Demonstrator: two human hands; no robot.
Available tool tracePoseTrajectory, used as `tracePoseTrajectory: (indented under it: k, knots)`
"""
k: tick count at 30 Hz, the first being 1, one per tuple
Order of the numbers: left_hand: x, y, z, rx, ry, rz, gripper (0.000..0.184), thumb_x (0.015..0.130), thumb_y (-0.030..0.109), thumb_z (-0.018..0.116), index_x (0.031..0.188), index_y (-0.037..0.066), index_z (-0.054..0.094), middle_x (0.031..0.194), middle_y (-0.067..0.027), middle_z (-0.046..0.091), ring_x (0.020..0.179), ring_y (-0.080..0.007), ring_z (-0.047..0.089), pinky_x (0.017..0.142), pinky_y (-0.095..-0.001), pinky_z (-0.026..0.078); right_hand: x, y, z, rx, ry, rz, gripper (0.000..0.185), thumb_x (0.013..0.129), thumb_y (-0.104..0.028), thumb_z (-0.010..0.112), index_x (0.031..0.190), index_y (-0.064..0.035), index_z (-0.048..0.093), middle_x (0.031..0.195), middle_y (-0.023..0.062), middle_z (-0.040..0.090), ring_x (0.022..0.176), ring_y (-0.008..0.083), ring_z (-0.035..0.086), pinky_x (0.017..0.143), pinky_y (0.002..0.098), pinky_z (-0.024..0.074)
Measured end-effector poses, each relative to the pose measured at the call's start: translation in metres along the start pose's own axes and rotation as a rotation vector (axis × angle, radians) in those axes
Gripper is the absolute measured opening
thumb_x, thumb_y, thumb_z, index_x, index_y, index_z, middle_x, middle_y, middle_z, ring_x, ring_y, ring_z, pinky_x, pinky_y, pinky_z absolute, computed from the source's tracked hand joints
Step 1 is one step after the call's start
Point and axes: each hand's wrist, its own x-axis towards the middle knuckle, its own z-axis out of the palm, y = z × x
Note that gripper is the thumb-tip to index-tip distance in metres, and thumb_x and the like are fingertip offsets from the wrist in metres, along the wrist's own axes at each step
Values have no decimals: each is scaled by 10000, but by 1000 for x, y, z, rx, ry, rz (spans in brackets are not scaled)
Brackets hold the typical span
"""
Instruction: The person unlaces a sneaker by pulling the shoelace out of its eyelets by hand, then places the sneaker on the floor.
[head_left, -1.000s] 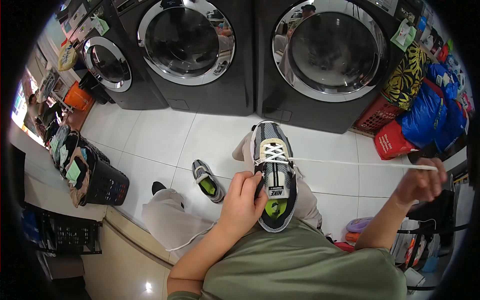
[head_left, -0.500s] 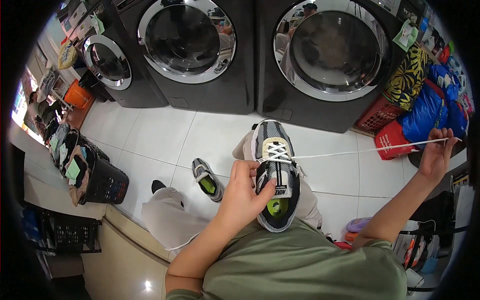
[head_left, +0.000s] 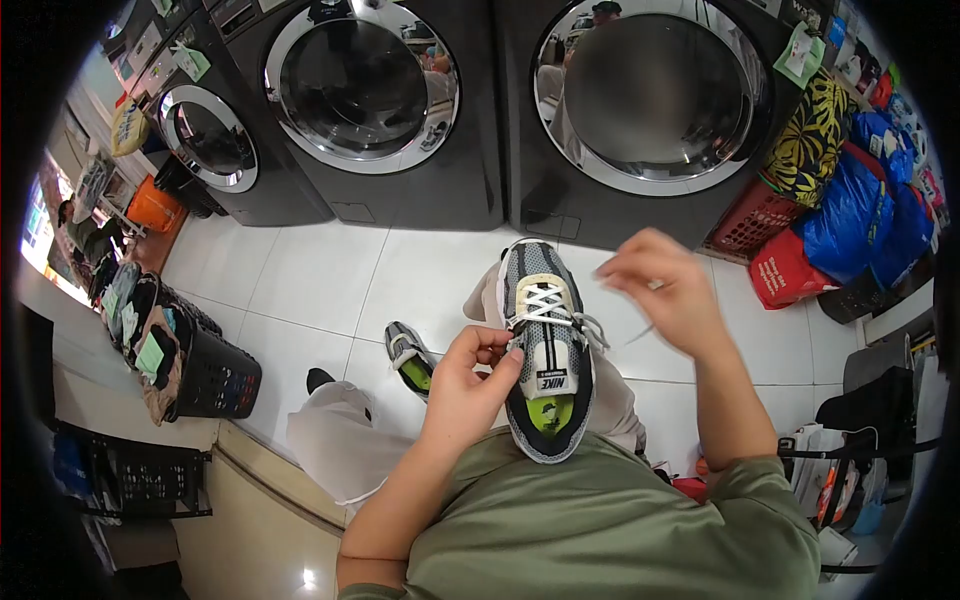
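Observation:
A grey, black and cream Nike sneaker [head_left: 548, 368] with a green insole rests on my lap, toe pointing away. White shoelaces [head_left: 545, 302] criss-cross over its tongue. My left hand [head_left: 472, 375] is closed at the left side of the sneaker, thumb and forefinger pinching its edge near the eyelets. To the right of the toe my right hand [head_left: 668, 292] hangs in the air, smeared by motion. Below it shows a blurred thin strand, and a loose lace loops beside the sneaker. Whether the right fingers grip the lace is unclear.
A second sneaker [head_left: 408, 357] lies on the white tiled floor [head_left: 300, 300]. Dark front-loading washers [head_left: 365, 90] line the far side. A black basket of clothes [head_left: 215, 375] stands at left. Blue bags [head_left: 850, 220] and a red bag [head_left: 785, 270] sit at right.
My right hand has swung from far right in toward the sneaker. The lace, stretched straight before, is now slack. My left hand has shifted slightly left and off the tongue.

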Motion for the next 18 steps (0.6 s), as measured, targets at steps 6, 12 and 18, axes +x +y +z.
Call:
tracePoseTrajectory:
  k: [6, 12, 18]
  knots:
    - [2, -1, -12, -215, -78, -126, 213, 990, 63, 677, 1173, -20, 609, 970, -34, 688, 842, -69, 614, 721, -216, 481, 12, -13, 49, -114, -225, -276, 145, 819, -78, 794, 897, -34, 679, 880, 112, 650, 853, 327, 623, 741, 424, 511]
    - [-1, 0, -11, -206, -61, -112, 210, 989, 61, 677, 1173, -17, 613, 944, -21, 684, 796, -59, 597, 696, -215, 463, 9, -14, 58, -307, -272, -332, 112, 816, -58, 733, 892, -32, 654, 881, 105, 611, 876, 316, 608, 756, 422, 522]
    - [-1, 0, -11, -164, -50, -90, 210, 987, 64, 676, 1171, -14, 612, 933, -9, 671, 796, -55, 576, 696, -221, 455, 9, -27, 54, -438, -333, -282, 199, 750, 17, 654, 947, 1, 645, 943, 134, 627, 933, 320, 621, 819, 400, 541]
